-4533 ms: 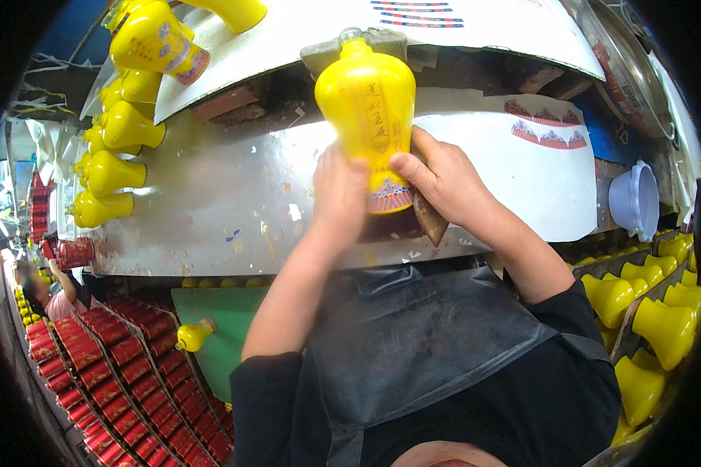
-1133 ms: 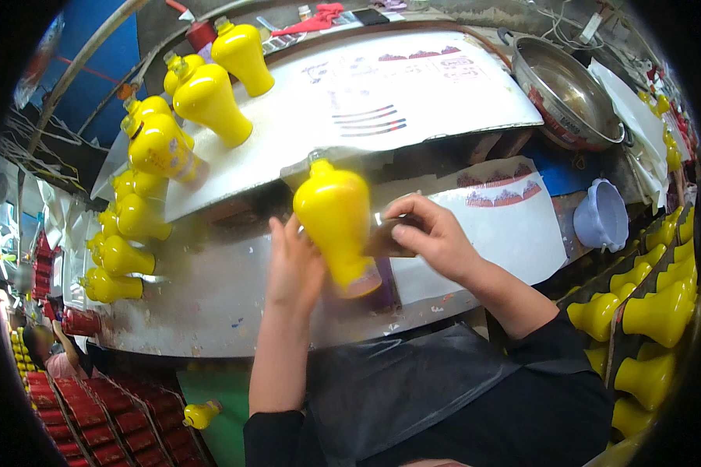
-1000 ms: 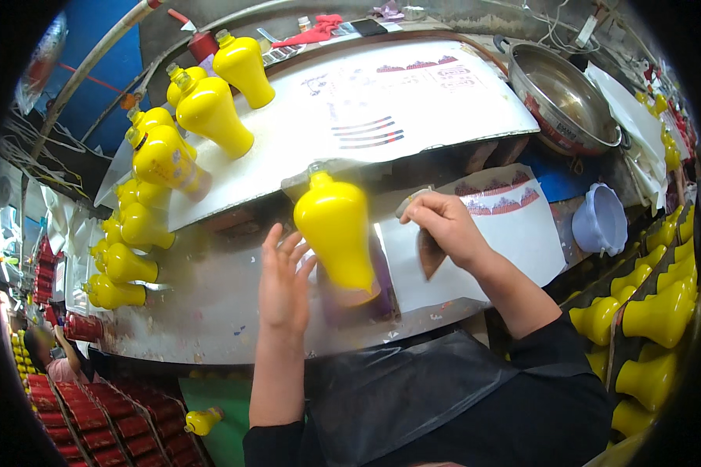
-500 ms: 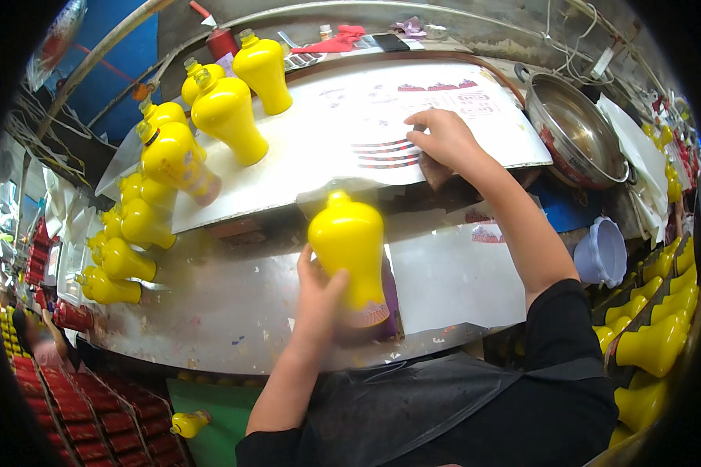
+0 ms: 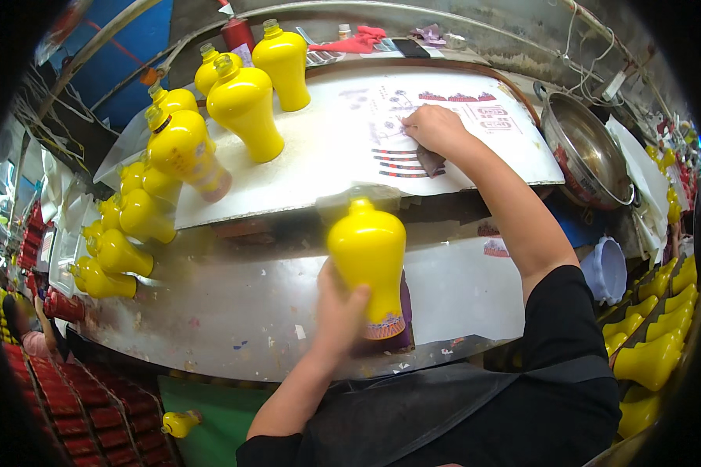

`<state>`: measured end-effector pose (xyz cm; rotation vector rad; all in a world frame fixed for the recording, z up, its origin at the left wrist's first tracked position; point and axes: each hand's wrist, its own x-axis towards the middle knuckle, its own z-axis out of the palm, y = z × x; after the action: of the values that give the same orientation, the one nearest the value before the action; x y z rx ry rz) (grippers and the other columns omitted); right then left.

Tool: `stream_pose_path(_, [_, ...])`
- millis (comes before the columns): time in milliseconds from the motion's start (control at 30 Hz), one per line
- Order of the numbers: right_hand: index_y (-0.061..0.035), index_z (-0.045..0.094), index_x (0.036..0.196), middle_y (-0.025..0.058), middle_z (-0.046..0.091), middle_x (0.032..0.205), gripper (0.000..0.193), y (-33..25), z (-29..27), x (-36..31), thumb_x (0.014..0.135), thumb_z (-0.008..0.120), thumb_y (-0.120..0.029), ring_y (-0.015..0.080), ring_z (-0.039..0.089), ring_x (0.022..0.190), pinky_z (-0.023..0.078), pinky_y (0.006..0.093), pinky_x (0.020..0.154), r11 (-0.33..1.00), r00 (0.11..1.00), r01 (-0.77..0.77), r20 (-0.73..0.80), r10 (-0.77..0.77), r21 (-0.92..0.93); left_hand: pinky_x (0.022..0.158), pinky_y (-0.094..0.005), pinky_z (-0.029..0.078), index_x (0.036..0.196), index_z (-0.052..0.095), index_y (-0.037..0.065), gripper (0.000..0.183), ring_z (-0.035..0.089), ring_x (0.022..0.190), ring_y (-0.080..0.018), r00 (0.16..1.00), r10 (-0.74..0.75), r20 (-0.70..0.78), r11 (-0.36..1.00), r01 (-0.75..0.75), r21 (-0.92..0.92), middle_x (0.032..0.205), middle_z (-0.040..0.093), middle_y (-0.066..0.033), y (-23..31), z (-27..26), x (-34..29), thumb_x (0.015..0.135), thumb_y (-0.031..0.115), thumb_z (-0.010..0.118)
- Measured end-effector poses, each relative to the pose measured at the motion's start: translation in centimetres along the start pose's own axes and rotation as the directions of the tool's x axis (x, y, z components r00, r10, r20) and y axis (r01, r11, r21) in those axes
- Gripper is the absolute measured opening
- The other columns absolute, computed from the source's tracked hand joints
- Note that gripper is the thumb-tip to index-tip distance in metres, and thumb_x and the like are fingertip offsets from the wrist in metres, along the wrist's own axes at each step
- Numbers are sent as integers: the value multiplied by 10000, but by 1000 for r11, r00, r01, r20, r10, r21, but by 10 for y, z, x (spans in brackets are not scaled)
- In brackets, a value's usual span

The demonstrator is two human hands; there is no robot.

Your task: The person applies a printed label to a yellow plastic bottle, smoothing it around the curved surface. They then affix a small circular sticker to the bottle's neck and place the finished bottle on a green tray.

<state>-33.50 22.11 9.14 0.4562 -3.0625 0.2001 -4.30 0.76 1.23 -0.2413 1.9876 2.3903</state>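
Slippage is my first concern: the yellow bottle (image 5: pixel 368 253) leans with its neck away from me and its base near the front edge of the tabletop (image 5: pixel 210 315), a purple pad (image 5: pixel 407 311) showing at its right side. My left hand (image 5: pixel 339 311) curls around its lower side, holding it, though blur keeps me from judging how firmly. If that hold slackened during the reach, the smooth, round body could roll or slide. My right hand (image 5: pixel 438 131) is narrow, fingertips drawn together over the white board (image 5: pixel 319 159), with a flat brown tool (image 5: pixel 430 160) tucked under the palm; I cannot tell whether they have caught anything. The tool covers the ends of some dark curved strips (image 5: pixel 397 163), so a careless drag could crease them. Bringing it back too low, I could knock the bottle's neck
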Motion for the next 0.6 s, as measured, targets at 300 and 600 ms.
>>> stream_pose_path(300, [-103,819,883,138,759,858,149,3,13,26,820,702,-170,340,728,852,584,422,793,997,979,-76,-189,73,-7,1220,-443,289,1571,233,-25,783,371,1465,-321,1000,18,10,999,-18,26,1548,354,-215,-11,-4,1,937,161,652])
stream_pose_path(600, [-94,776,902,120,675,793,93,-21,-28,2,844,708,-121,316,688,701,564,429,668,895,840,344,-332,-429,-284,1139,-392,368,1547,272,52,591,474,1327,-255,957,232,-175,972,-223,73,1438,461,-138,26,1,4,1071,292,527])
